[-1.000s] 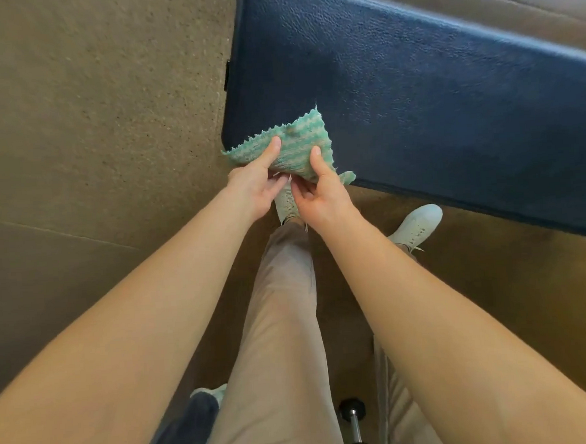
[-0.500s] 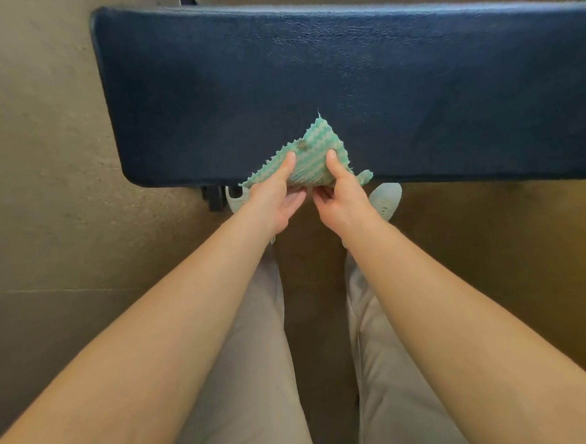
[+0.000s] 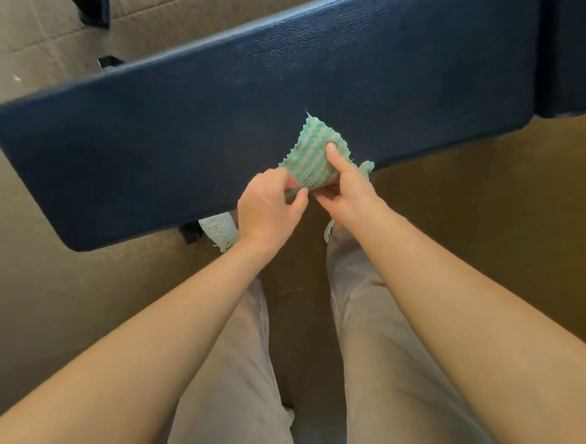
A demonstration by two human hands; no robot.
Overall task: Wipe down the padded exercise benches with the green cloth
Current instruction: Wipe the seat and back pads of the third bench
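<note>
Right grip: the green cloth point(image 3: 317, 158) is being pinched by the right hand point(image 3: 346, 191), with the thumb pressed flat on top of the fabric and the other fingers curled beneath it.
Left grip: the lower left edge of the cloth is being held by the left hand point(image 3: 267, 211) between thumb and fingertips, just beside the right hand.
Cloth: it is being held as a folded, striped green-and-white wedge at the centre of the frame, its point directed toward the top of the frame; a loose corner is hanging out to the right of the right hand. Whether it is touching the padding cannot be told.
Surface: the padded bench point(image 3: 176, 133), dark blue, is being seen as a long band running from the left edge up to the upper right, with the cloth over its near edge.
Second pad: another dark blue pad point(image 3: 572, 43) is being shown at the right edge.
Floor: tan floor point(image 3: 49, 305) is being seen around the bench.
Below: beige trousers point(image 3: 232, 380) and a white shoe point(image 3: 218, 228) are being shown under the arms.
</note>
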